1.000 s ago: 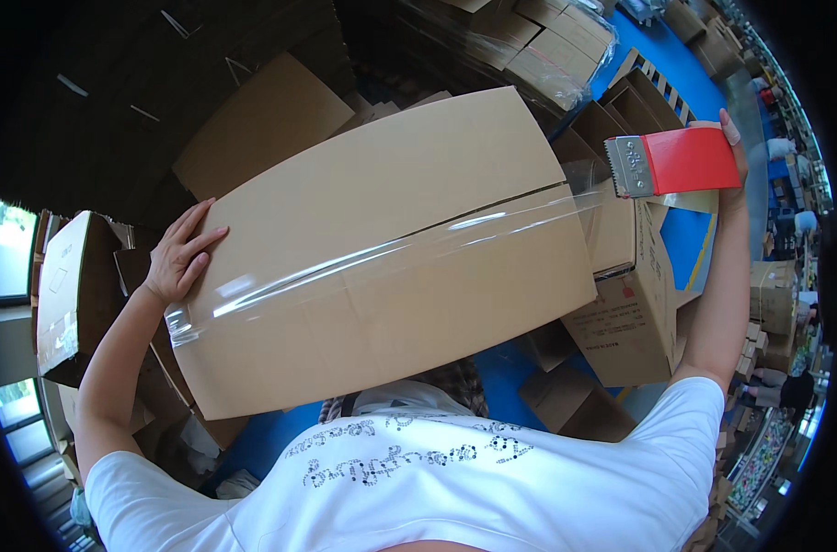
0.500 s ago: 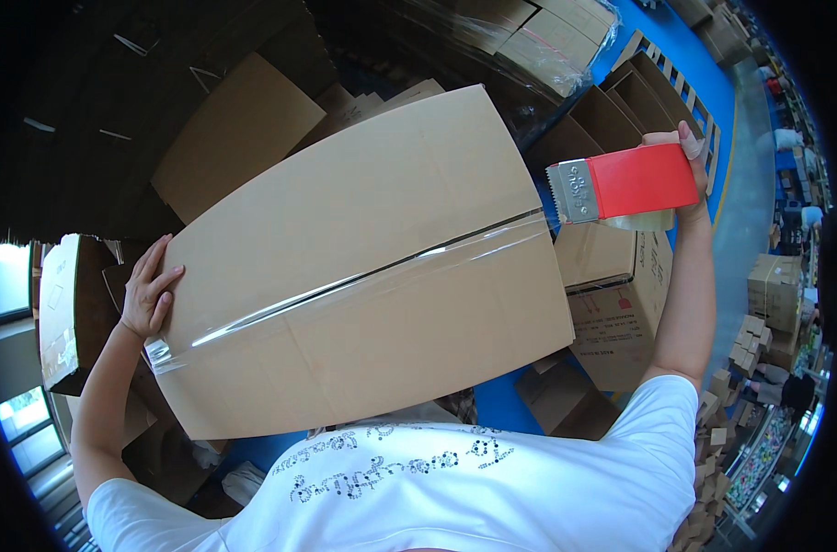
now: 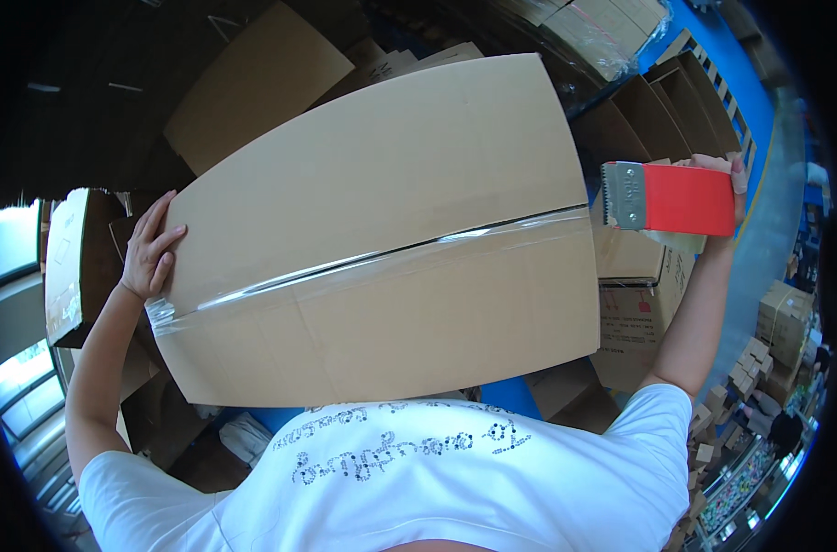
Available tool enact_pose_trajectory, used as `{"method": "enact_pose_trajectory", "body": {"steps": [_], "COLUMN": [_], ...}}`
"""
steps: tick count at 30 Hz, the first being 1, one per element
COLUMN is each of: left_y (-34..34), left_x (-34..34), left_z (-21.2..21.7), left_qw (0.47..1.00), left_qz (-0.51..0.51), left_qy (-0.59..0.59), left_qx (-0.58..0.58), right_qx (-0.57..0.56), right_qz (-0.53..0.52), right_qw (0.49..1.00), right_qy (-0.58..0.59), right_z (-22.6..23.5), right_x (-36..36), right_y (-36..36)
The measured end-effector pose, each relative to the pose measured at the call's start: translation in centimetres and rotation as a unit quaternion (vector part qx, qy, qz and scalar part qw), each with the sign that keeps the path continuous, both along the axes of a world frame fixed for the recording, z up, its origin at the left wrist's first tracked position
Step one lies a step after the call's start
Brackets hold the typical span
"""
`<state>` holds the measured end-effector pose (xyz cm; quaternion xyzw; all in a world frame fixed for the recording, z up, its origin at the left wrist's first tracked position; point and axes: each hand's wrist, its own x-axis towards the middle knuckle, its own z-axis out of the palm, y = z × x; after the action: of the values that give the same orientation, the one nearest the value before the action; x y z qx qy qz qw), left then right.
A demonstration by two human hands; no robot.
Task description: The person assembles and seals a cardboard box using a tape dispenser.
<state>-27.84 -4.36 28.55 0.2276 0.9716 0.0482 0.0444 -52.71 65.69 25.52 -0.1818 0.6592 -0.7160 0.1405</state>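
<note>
On my feed, the biggest thing was a cardboard box (image 3: 382,216), which lay across the middle of the head view in front of the person, its left end lower than its right. A dark seam ran lengthwise over its face, where two flaps met. The person's white shirt (image 3: 391,488) filled the lower part of my picture, right against the box's near edge. Behind the box, at upper left, I could see a brown cardboard sheet (image 3: 253,87). A carton with printed sides (image 3: 632,322) stood to the right, partly covered by the big box, and a pale-sided carton (image 3: 66,262) stood at far left, near the person's forearm. Several open boxes (image 3: 676,115) leaned together at upper right.

Next in size came the red tape dispenser (image 3: 685,201), beyond the right end of the box and, in my view, apart from it. The right hand (image 3: 738,182) was closed around its far end, most of its fingers hidden from me. The left hand (image 3: 149,248) rested on the box's left end, fingers somewhat spread, none of them pinching. Clear tape (image 3: 391,256) lay along the seam and bent over that left end, just below the hand. Smallest was the dispenser's toothed metal edge (image 3: 606,196), which faced the box.
</note>
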Motion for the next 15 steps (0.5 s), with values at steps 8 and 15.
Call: {"method": "enact_pose_trajectory", "body": {"steps": [8, 15], "left_y": [0.4, 0.4], "left_x": [-0.4, 0.0], "left_z": [0.1, 0.0], "left_qw": [1.000, 0.999], "left_qz": [0.005, -0.005], "left_qy": [-0.001, 0.003], "left_qx": [-0.011, -0.048], "right_qx": [-0.020, 0.032], "right_qz": [-0.299, 0.192], "right_qw": [0.938, 0.979], "right_qy": [-0.172, -0.053], "right_z": [0.1, 2.5], "right_x": [-1.0, -3.3], "right_y": [3.4, 5.7]}}
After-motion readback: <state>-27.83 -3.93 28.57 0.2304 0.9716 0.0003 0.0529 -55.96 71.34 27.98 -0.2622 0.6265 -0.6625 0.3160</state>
